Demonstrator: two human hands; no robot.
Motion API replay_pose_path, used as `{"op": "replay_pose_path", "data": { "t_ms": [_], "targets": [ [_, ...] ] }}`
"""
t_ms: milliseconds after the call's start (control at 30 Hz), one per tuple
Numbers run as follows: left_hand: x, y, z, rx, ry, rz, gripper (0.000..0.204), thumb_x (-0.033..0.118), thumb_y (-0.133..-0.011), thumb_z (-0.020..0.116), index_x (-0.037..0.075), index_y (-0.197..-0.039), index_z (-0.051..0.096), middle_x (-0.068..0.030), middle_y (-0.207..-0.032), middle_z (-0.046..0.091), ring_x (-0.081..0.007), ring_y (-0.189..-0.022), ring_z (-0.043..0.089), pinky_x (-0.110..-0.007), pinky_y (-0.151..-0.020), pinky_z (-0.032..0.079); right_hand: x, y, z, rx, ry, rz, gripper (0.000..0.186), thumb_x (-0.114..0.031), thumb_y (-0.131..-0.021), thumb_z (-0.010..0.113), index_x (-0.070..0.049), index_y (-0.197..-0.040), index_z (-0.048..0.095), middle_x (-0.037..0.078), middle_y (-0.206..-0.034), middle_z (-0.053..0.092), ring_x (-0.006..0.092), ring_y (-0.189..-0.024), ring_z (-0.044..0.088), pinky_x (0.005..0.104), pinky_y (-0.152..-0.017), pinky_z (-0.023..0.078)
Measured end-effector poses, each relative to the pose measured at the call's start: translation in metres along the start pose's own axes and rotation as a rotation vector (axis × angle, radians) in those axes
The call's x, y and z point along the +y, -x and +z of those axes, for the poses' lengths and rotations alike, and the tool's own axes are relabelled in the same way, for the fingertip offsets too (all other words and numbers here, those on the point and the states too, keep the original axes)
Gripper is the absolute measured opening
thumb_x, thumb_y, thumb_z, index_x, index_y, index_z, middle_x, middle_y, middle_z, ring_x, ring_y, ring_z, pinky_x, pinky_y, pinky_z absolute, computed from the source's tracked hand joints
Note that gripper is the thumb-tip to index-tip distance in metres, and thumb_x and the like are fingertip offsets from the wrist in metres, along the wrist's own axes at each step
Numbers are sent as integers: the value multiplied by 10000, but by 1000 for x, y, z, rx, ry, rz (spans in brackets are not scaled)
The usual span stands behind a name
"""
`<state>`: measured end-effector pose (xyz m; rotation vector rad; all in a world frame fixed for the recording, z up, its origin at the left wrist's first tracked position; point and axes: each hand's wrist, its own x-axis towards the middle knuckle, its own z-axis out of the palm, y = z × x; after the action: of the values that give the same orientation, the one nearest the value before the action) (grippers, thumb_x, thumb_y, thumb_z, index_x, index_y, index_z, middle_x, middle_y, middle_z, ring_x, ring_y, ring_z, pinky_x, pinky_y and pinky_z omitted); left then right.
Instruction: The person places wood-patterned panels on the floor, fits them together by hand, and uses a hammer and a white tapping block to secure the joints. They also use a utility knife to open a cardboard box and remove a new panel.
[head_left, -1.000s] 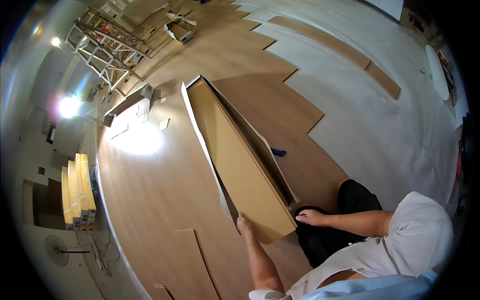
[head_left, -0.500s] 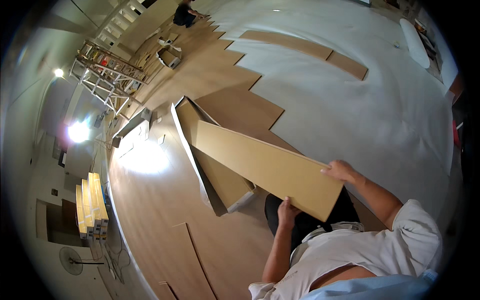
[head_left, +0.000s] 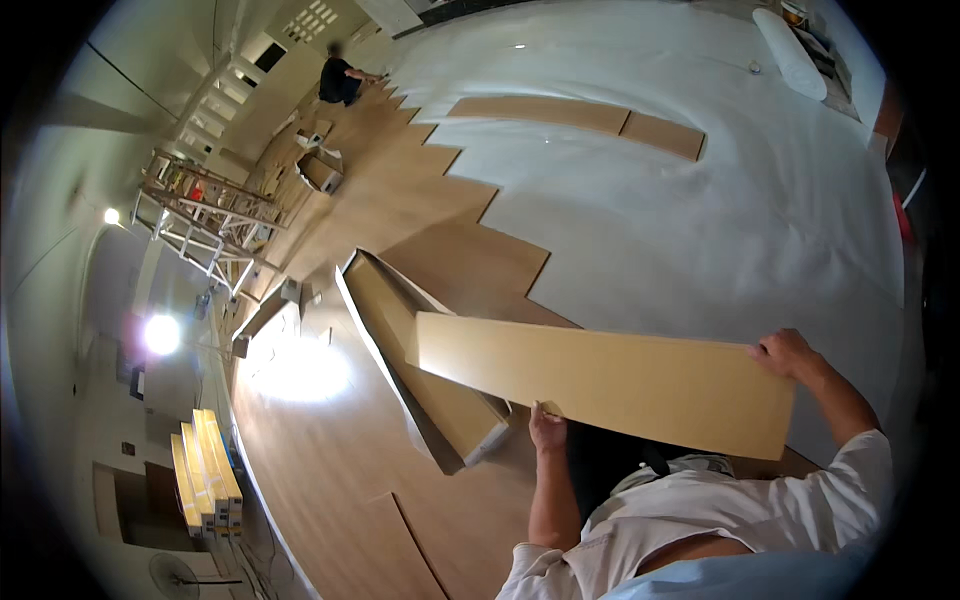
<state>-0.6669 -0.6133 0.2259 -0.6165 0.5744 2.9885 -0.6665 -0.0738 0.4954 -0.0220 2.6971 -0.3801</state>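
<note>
I hold a long tan floor plank (head_left: pixel 610 378) crosswise in front of me, lifted above the floor. My left hand (head_left: pixel 546 428) grips its lower edge near the middle. My right hand (head_left: pixel 786 352) grips its upper right corner. Under the plank's left end lies an open long carton (head_left: pixel 405 340) with more planks inside it, resting on the laid wood floor (head_left: pixel 330 470).
White underlay (head_left: pixel 700 230) covers the floor to the right, with two loose planks (head_left: pixel 580 118) on it. A roll of underlay (head_left: pixel 790 50) lies far right. Another person (head_left: pixel 340 78) kneels far off. A scaffold (head_left: pixel 205 215) and yellow boxes (head_left: pixel 205 475) stand left.
The plank has come out of the carton and swung from lengthwise to crosswise. My right hand moved out to the right end, and my view tilted up.
</note>
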Motion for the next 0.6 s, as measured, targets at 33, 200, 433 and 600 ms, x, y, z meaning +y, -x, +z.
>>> {"op": "replay_pose_path", "data": {
  "t_ms": [33, 200, 433, 600],
  "targets": [
    [0, -6, -5, 9, -30, 18, 367, 252, -1024, 563, 72, -1344, 550, -74, -1269, 643, -239, -1175, 613, -418, -993, 501, 9, 4, 2, 29, 3, -10, 494, -428, -941, 583, 12, -735, 677, 227, -713, 654, 402, -687, 641, 494, -708, 513],
    [-18, 1, 24, 9, -85, -121, 384, 51, -951, 620, 24, -1330, 561, -103, -1298, 635, -262, -1205, 608, -435, -1007, 512, 59, 15, 22, 50, 80, 98, 442, -406, -967, 575, 8, -872, 695, 243, -866, 688, 397, -853, 660, 496, -804, 514],
    [-64, 71, 110, -11, -577, -343, 285, 86, -941, 661, 6, -1213, 632, -85, -1159, 671, -219, -1086, 649, -383, -934, 543, -38, -2, 74, 133, -135, -92, 589, -376, -948, 622, 39, -1355, 522, 250, -1378, 524, 422, -1300, 472, 484, -1112, 385],
    [-122, 110, 160, -44, -520, -271, 254, 64, -933, 639, -40, -1165, 628, -117, -1144, 660, -252, -1056, 656, -388, -900, 561, -144, 27, 121, 170, -53, -546, 611, -278, -904, 626, 54, -1394, 476, 283, -1399, 502, 406, -1320, 469, 471, -1129, 367]
  ]
}}
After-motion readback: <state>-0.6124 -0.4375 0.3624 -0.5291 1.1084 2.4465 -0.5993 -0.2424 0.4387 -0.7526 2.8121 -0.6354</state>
